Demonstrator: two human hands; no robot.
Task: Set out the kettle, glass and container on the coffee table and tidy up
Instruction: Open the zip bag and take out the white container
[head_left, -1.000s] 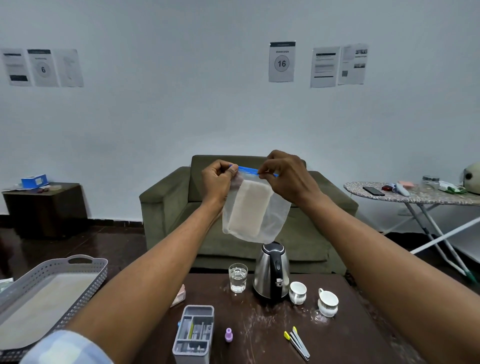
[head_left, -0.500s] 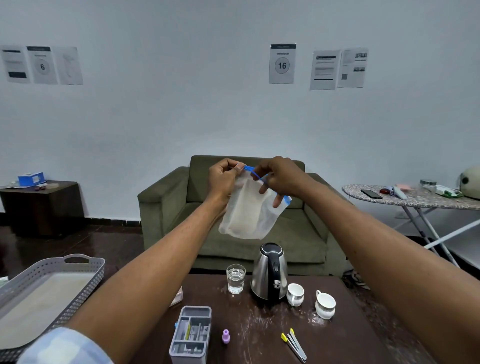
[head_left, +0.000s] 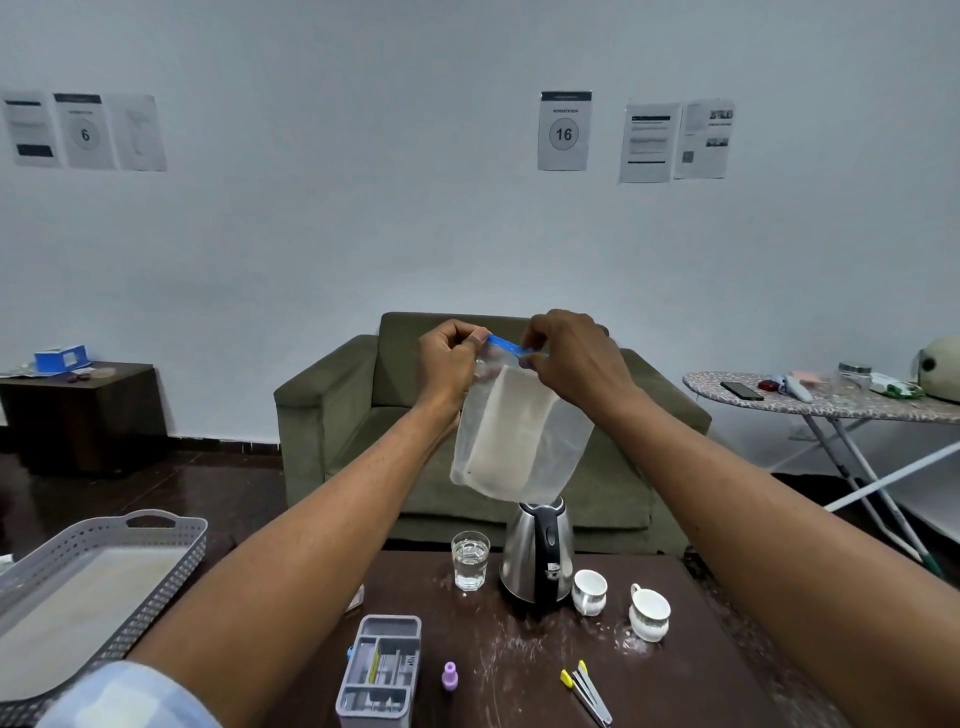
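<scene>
Both hands are up above the kettle (head_left: 537, 558): left hand (head_left: 448, 364) pinching one end of the bag (head_left: 514, 436), right hand (head_left: 574, 358) pinching its blue zip strip (head_left: 506, 344). Sealing looks to be underway; next, running fingers along. The clear bag is hanging, white powder inside.

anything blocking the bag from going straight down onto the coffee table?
Yes. The zip bag, held by the left hand and right hand, hangs directly above the kettle; the glass stands just left of it.
</scene>
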